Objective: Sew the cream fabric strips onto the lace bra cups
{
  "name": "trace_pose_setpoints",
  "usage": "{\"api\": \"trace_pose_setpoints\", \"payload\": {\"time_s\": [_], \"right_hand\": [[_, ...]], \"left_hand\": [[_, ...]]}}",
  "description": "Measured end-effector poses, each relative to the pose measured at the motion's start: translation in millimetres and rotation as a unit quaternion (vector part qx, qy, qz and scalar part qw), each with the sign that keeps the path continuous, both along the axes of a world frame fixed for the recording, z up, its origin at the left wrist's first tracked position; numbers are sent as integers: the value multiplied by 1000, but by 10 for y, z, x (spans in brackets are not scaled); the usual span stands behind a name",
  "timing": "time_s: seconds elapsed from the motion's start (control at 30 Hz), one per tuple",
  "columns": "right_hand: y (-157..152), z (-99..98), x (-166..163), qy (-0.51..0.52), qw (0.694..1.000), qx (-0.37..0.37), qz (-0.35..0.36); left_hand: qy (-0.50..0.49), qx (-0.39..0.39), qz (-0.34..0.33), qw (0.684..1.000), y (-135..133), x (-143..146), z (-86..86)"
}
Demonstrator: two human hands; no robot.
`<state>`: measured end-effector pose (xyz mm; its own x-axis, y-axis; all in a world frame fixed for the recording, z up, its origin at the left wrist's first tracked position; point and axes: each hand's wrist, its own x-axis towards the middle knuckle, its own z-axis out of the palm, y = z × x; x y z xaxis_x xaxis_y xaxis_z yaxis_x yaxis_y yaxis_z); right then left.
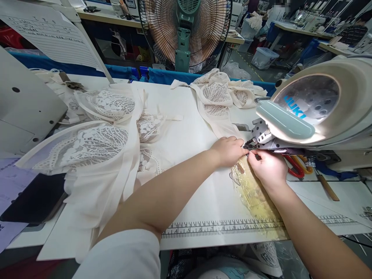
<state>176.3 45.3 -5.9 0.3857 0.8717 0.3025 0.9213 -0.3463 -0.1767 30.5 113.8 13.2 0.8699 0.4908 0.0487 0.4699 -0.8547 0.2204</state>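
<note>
My left hand (229, 150) lies with curled fingers on a cream fabric strip (223, 130) right at the presser foot (250, 144) of the white sewing machine (319, 108). My right hand (269, 166) pinches the same strip just under the machine head, fingertips pressed together beside the foot. The strip runs back to a heap of cream lace pieces (221, 93) behind the needle. Under my right wrist lies a yellowish, taped patch (255, 197) on the table.
A pile of lace bra pieces (99, 135) fills the left of the white table (188, 128). A printed ruler (221, 226) runs along the front edge. Red-handled scissors (295, 166) lie under the machine. A green fan (184, 35) stands behind, a dark phone (31, 201) at left.
</note>
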Motion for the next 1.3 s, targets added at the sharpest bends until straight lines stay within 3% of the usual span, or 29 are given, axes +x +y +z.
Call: {"api": "trace_pose_setpoints", "payload": {"time_s": [0.87, 1.3], "right_hand": [[40, -6, -7, -20, 1000, -3, -8], [9, -70, 74, 3, 998, 45, 47]], "left_hand": [[-23, -31, 16, 999, 36, 17, -10], [-132, -147, 100, 975, 117, 169, -55]]}}
